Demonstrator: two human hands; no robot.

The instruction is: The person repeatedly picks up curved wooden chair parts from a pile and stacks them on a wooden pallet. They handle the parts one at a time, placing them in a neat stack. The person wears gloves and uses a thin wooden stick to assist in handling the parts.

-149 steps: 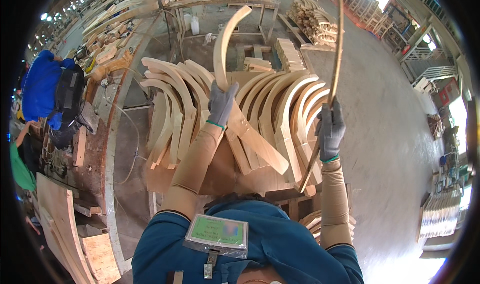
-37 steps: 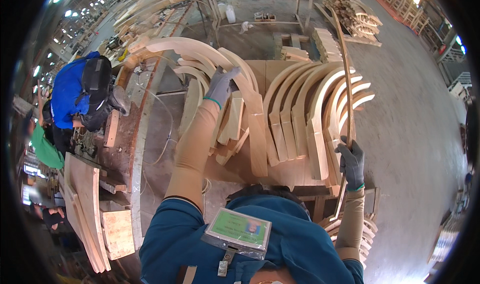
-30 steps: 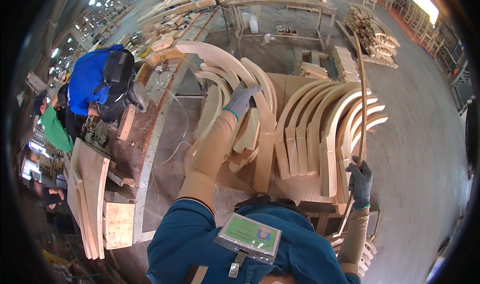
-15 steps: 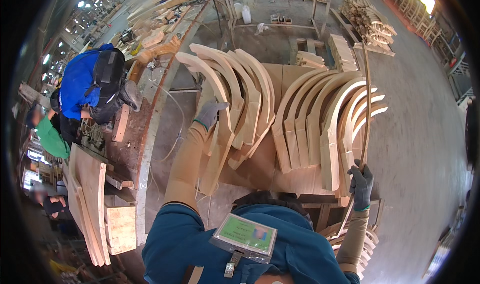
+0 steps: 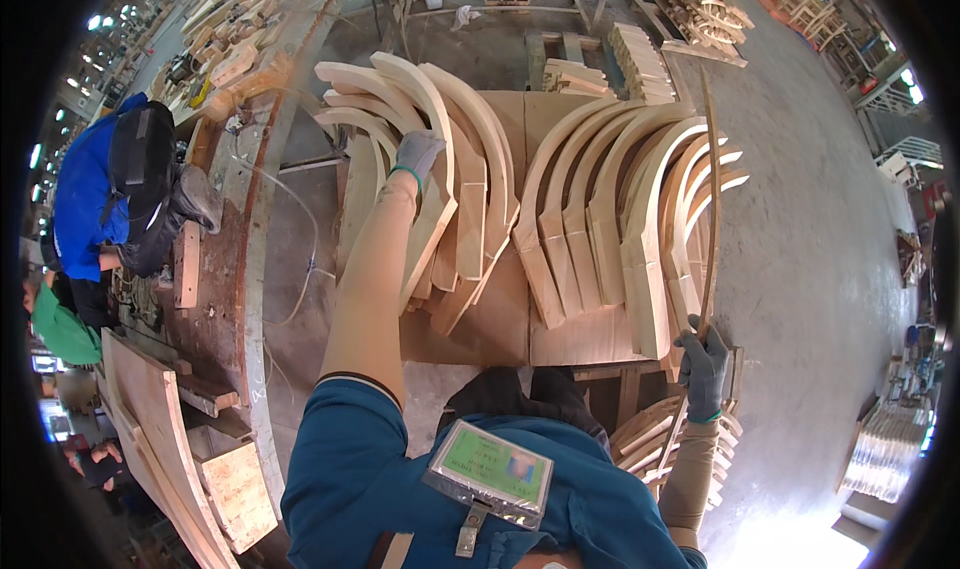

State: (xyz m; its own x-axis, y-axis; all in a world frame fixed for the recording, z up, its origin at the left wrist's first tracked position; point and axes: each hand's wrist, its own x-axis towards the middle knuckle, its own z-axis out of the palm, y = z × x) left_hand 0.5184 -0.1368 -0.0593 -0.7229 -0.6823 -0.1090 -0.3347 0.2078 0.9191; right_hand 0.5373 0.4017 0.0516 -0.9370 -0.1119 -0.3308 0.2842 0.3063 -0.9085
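Note:
My left hand [image 5: 419, 156], in a grey glove, is closed over the edge of a curved wooden chair part [image 5: 434, 217] in the left-hand group. Other pale curved parts [image 5: 478, 129] stand close around it, some leaning at uneven angles. My right hand [image 5: 703, 371], also gloved, is closed around a long thin wooden strip [image 5: 711, 199]. The strip runs away from me along the right side of a second row of curved parts [image 5: 588, 214]. Its near end passes down beside my right forearm.
The curved parts stand on a brown board [image 5: 440, 344]. At left are a worn workbench [image 5: 225, 259], a wooden box [image 5: 235, 474] and a person in blue [image 5: 90, 194]. More curved pieces [image 5: 655, 434] lie low beside my right arm. Wood stacks [image 5: 690, 9] sit farther back.
My left hand has moved away from me with the curved part, and the left group's pieces have shifted. My right hand still grips the strip. The whole view has turned somewhat.

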